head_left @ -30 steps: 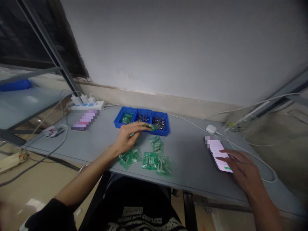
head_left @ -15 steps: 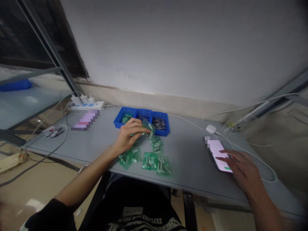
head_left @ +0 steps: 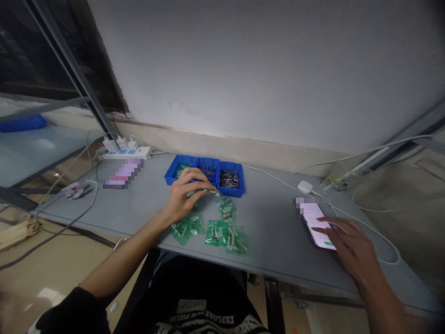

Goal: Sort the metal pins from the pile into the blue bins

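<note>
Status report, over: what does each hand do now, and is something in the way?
Left hand pinches a green packet before the blue tray. Right hand open, fingertips on the phone. Other packets lie beside the left wrist.

Open tabletop (head_left: 274, 218) lane between green bags (head_left: 222, 232) and phone (head_left: 314, 220), free to pass. Blue bins (head_left: 205, 172) block back centre, wall close behind. Left hand (head_left: 184, 197), small bag (head_left: 212, 191) in its grip, fills the gap before the bins. Right hand (head_left: 351, 250) covers phone's near end; white cable (head_left: 392, 246) loops beside it. Bare patch left of bins too.
</note>
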Tool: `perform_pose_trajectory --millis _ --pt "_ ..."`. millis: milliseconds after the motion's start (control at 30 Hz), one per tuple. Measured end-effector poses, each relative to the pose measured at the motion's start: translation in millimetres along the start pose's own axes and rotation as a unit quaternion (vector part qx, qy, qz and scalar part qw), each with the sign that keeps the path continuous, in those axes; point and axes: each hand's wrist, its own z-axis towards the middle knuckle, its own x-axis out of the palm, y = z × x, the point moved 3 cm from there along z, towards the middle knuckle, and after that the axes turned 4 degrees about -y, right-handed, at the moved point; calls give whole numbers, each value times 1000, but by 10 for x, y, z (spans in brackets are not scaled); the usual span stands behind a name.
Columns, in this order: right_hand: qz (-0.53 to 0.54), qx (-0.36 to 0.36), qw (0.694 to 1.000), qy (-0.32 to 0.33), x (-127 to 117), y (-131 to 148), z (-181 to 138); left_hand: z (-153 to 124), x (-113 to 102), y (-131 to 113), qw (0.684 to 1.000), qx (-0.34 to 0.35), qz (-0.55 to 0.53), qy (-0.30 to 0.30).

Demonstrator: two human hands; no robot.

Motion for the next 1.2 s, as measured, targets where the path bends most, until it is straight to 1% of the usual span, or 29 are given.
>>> perform_pose_trajectory --millis 100,167,233,400,533,867,1067,1133,1200 --pt "-1 -15 1000 -1 5 -8 -2 -38 37 27 999 -33 -33 10" --pt "-3 -14 1000 -2 2 -2 0 -72 47 53 997 -59 -42 -4" --pt "-1 -10 1000 -1 -4 11 2 -87 47 62 996 -69 -47 -12" --pt "1 5 1000 3 -12 24 3 -36 37 20 999 -38 -25 19" --pt "-1 15 1000 2 -10 15 7 -20 26 17 999 -32 1 13" --pt "-2 10 1000 -4 6 -9 9 -26 13 20 1000 -22 -11 13" --pt "-2 6 1000 2 -3 5 6 3 3 -3 1000 -7 18 -11" --pt "-4 2 1000 0 -9 12 7 11 10 -12 1000 -6 6 -2" --pt "-6 0 1000 -1 -11 18 10 -1 31 -7 999 -22 -25 24"
